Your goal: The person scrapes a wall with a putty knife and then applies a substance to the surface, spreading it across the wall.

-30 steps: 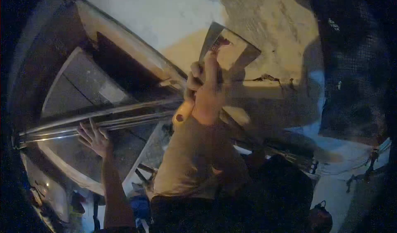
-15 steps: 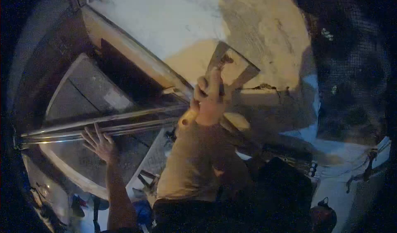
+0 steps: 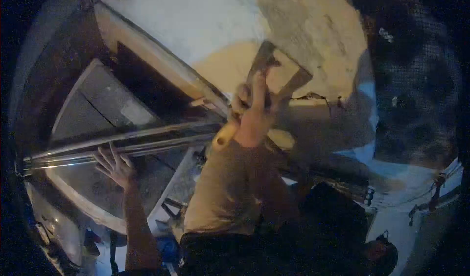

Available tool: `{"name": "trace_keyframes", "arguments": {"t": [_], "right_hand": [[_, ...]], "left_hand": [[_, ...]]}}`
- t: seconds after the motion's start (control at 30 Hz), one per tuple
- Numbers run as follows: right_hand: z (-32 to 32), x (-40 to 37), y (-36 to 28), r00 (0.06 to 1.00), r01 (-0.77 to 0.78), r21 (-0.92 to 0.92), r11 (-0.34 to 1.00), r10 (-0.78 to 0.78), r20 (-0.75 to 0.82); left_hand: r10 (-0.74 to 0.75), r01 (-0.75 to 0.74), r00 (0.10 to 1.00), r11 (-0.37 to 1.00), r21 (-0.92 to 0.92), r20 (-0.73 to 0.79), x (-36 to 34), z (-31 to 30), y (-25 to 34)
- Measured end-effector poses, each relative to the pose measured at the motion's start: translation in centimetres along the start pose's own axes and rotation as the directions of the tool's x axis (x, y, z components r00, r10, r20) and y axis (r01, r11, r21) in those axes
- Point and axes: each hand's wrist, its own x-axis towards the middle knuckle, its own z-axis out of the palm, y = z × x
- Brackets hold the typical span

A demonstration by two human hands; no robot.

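Observation:
My right hand is closed on a trowel, its index finger stretched towards the blade. The rounded, wood-coloured end of the trowel handle sticks out to the left below my fist. Past my fingers, the flat trowel blade overlaps the yellow-lit part of a pale surface. My left hand is open with fingers spread, its fingertips right at the lower of several long shiny metal rails.
A dark grey panel with a curved pale edge lies behind the rails. A long ledge runs diagonally along the pale surface. Tan clothing fills the lower middle. Dark mesh hangs at the right.
My right hand and the trowel have shifted slightly right and up. My left hand has moved a little left, still spread at the rails.

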Motion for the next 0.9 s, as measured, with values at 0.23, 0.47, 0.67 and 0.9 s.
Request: {"name": "trace_keyframes", "arguments": {"t": [0.23, 0.47, 0.67, 0.9], "right_hand": [[3.3, -1.2, -3.1, 0.997, 0.056, -0.078, 0.995, -0.060, -0.043], [2.6, -0.3, -2.2, 0.988, 0.152, -0.143, 0.978, -0.151, 0.017], [3.1, -2.1, -2.2, 0.984, 0.101, -0.190, 0.977, -0.126, -0.125], [1.6, -0.9, -1.8, 0.992, 0.097, -0.131, 0.987, -0.107, -0.069]], "left_hand": [[-0.036, 0.033, 0.993, 0.999, 0.030, 0.109, 0.0, -0.7, 0.0], [-0.021, 0.020, 0.998, 1.000, 0.019, 0.062, 0.4, -0.3, -0.2], [-0.024, 0.021, 0.995, 0.999, 0.035, 0.102, 0.7, -1.4, 0.1], [0.006, -0.006, 0.999, 1.000, -0.003, 0.034, 0.7, -1.8, 0.3]]}}
